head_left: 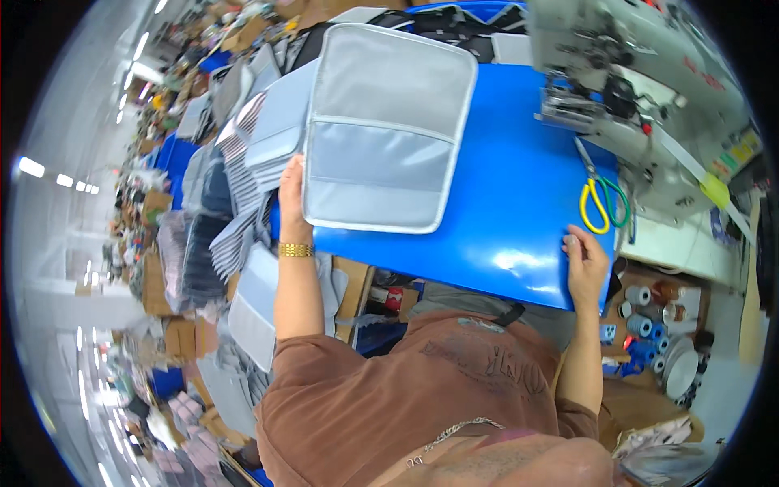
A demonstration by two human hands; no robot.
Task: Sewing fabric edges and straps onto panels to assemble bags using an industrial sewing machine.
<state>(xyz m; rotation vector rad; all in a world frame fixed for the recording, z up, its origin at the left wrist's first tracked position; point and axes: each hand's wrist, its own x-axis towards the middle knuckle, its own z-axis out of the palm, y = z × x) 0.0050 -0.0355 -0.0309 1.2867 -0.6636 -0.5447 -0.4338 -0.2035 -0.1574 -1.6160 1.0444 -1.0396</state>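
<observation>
My left hand (294, 195) grips the left edge of a grey fabric panel (385, 93), its thumb side at the edge and the other fingers hidden behind. The panel has rounded corners, pale binding all round and a smooth pocket across its lower half. It is held up above a glossy blue work surface (495, 187). At the right side of that surface, my right hand (586, 264) has its fingers curled in, and nothing shows in them. Just beyond it lie scissors (596, 191) with one yellow and one green handle loop, blades pointing away.
A sewing machine (641, 89) stands at the far right. Stacked grey panels (280, 122) and striped fabric (239, 187) crowd the left side. Black and white pieces (406, 24) lie along the back. Below right, thread spools (639, 325) sit in an open box.
</observation>
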